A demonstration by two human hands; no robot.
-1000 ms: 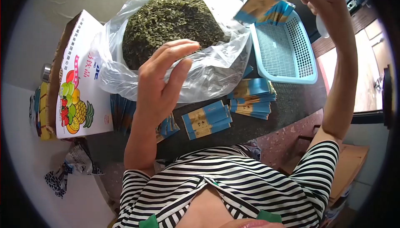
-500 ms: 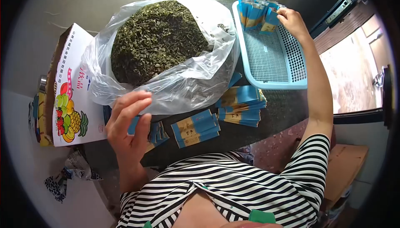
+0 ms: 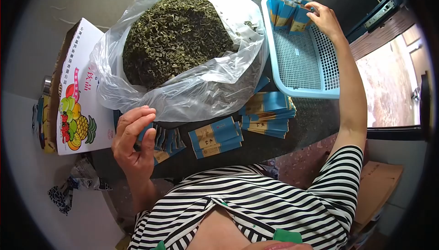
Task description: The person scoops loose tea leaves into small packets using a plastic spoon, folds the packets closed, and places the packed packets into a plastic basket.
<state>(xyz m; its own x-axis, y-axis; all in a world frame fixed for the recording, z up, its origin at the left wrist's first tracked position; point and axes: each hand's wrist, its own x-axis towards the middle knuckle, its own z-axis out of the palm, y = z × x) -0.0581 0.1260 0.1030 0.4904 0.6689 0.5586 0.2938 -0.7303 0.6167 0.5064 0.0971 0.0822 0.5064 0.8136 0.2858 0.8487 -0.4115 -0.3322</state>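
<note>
My left hand point(image 3: 132, 142) is raised at the left, fingers half bent and thumb apart, holding nothing. Right behind it, a row of blue-and-tan sachets point(image 3: 169, 145) stands partly hidden. At the upper right, my right hand point(image 3: 325, 21) reaches into the light blue plastic basket point(image 3: 286, 85). Its thumb and forefinger pinch the top edge of a blue-and-tan sachet point(image 3: 300, 23), upright beside several others point(image 3: 284, 12) at the basket's far end. A clear plastic bag point(image 3: 192, 103) holds a heap of dried green leaves point(image 3: 178, 39), with neither hand touching it.
Stacked flat sachets lie in two groups, one point(image 3: 215, 138) at the table's front edge and another point(image 3: 270, 117) beside the basket. A white carton point(image 3: 84, 99) with printed fruit stands on the left. An orange-brown cardboard box point(image 3: 377, 190) is at the lower right.
My left hand has dropped slightly and moved a little left. My right hand stays at the basket, and the sachet there now stands closer against the others.
</note>
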